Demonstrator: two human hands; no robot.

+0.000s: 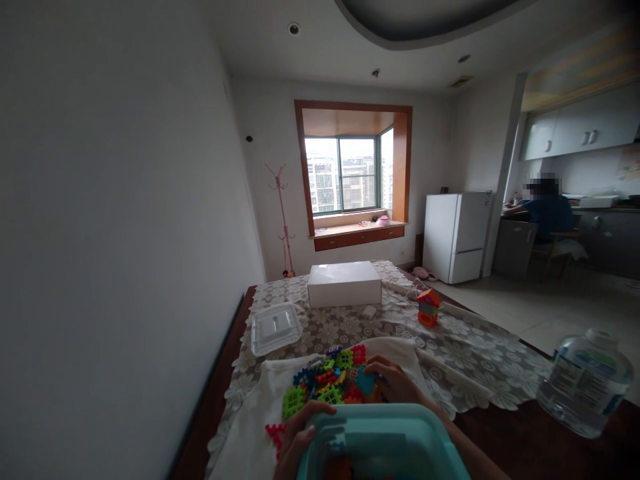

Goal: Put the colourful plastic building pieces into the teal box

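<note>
A teal plastic bin stands close in front of me, with a few orange and blue pieces dimly visible inside. My left hand grips its left side, thumb at the rim. Beyond the bin, a pile of colourful interlocking building blocks lies on a white cloth. My right hand reaches past the bin to the pile's right side, its fingers closed around a blue building block. A red block lies apart, near my left hand.
On the patterned tablecloth are a clear lid, a white box and a small block house. A large water bottle stands at the right edge. A person sits in the kitchen beyond.
</note>
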